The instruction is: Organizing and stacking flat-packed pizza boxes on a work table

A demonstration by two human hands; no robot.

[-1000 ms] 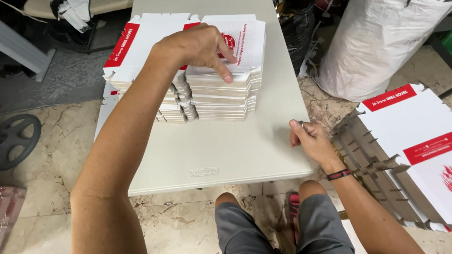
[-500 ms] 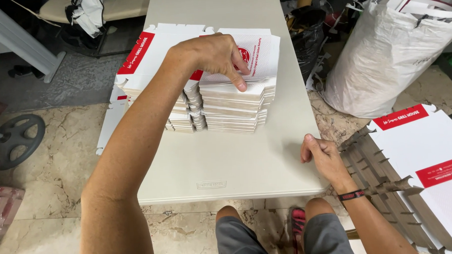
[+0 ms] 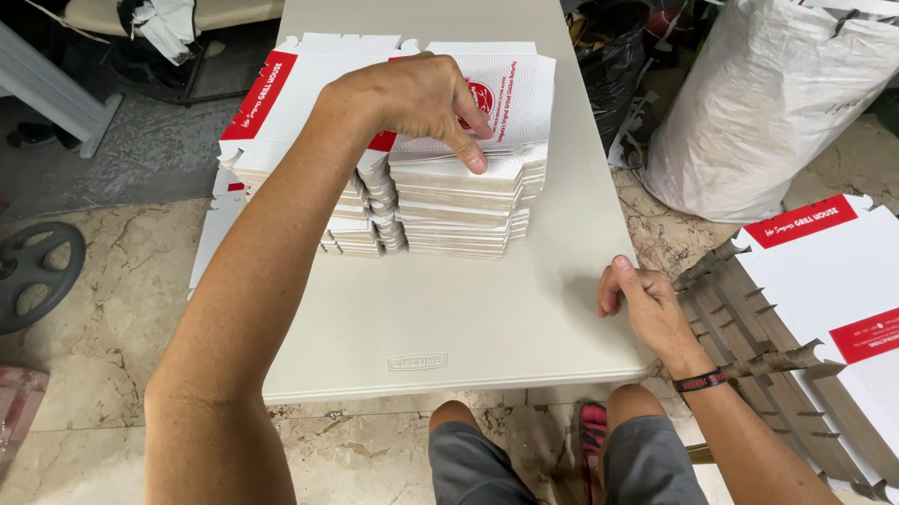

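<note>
My left hand (image 3: 419, 99) reaches across the white folding table (image 3: 452, 312) and grips the top sheet of a tall stack of flat white-and-red cardboard box blanks (image 3: 468, 197), lifting its near edge with the fingers. My right hand (image 3: 642, 298) rests curled on the table's right edge, holding nothing that I can see. A second layer of wider flat blanks (image 3: 294, 89) lies under and to the left of the stack.
A second stack of flat box blanks (image 3: 830, 319) stands to my right beside my knee. A large white sack (image 3: 783, 92) sits at the back right. A black weight plate (image 3: 27, 272) lies on the marble floor at left.
My left hand has closed its fingers over the stack's near edge and raised the top blank. My right hand slid a little toward me along the table edge.
</note>
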